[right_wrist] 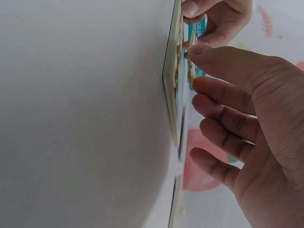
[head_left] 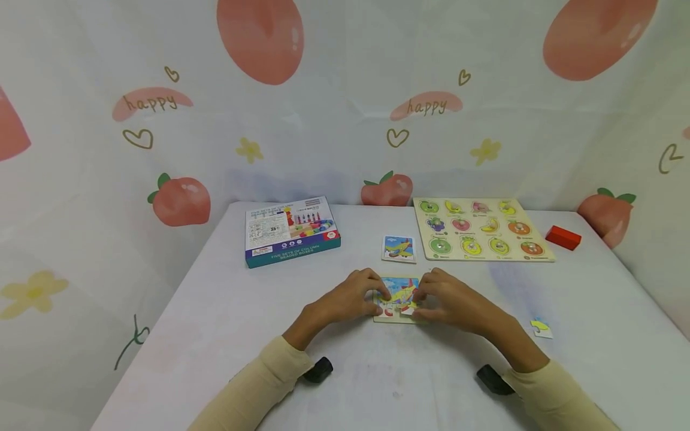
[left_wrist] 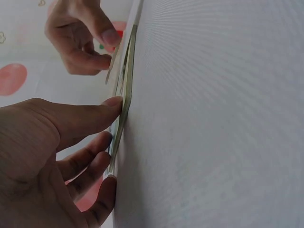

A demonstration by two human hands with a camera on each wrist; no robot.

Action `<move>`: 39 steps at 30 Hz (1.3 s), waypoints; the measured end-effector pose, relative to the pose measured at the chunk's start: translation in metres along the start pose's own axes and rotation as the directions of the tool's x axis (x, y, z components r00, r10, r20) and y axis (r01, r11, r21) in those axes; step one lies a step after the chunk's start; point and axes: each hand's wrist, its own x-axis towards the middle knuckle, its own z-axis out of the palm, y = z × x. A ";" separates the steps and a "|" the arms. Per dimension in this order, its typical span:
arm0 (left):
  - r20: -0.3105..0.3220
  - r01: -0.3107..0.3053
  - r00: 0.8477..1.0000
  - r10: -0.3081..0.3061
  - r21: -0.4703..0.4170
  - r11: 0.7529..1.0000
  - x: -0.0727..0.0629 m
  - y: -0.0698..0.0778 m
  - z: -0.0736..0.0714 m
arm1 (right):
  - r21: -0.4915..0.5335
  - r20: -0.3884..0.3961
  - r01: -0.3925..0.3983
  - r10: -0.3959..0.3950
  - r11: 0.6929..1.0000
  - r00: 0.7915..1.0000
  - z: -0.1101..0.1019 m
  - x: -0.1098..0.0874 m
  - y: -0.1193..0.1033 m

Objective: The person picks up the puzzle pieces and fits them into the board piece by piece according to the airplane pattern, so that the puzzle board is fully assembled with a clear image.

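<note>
A small wooden jigsaw puzzle board (head_left: 396, 319) with a yellow and red plane picture lies in front of me. My left hand (head_left: 353, 296) grips its left side, with the thumb at the near corner and the fingers along the edge. Over the board's right part, my right hand (head_left: 455, 301) pinches a puzzle piece (right_wrist: 192, 64) between thumb and index finger. That piece is tilted and raised above the board in the left wrist view; its picture side is mostly hidden by the fingers. Behind the board lies a square plane picture (head_left: 399, 248).
One loose puzzle piece (head_left: 541, 328) lies off to the right. At the back are a beaded-boxes carton (head_left: 291, 230) on the left, a fruit peg board (head_left: 485, 230) and a red block (head_left: 563, 237) on the right. A patterned curtain (head_left: 334, 131) hangs behind the table.
</note>
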 end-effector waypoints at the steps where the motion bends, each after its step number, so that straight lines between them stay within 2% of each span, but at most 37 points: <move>1: 0.001 0.001 1.000 -0.001 -0.002 1.000 0.000 0.000 0.000 | -0.003 -0.001 0.006 -0.006 1.000 1.000 0.001 0.002 -0.001; 9: 0.005 0.007 1.000 -0.007 -0.003 1.000 0.000 0.000 -0.001 | 0.001 0.023 0.025 -0.025 1.000 0.999 0.008 0.012 -0.004; 16: 0.006 0.008 1.000 -0.008 -0.002 1.000 0.001 0.000 0.000 | -0.002 0.039 0.005 -0.005 1.000 0.999 0.009 0.013 -0.005; 22: 0.006 0.011 1.000 -0.011 -0.005 1.000 0.000 0.002 -0.001 | 0.035 0.066 -0.022 0.019 0.999 0.998 0.008 0.014 -0.004; 39: 0.006 0.011 1.000 -0.011 -0.012 1.000 -0.001 0.002 -0.001 | 0.057 0.083 -0.001 -0.004 0.998 0.997 0.011 0.014 -0.004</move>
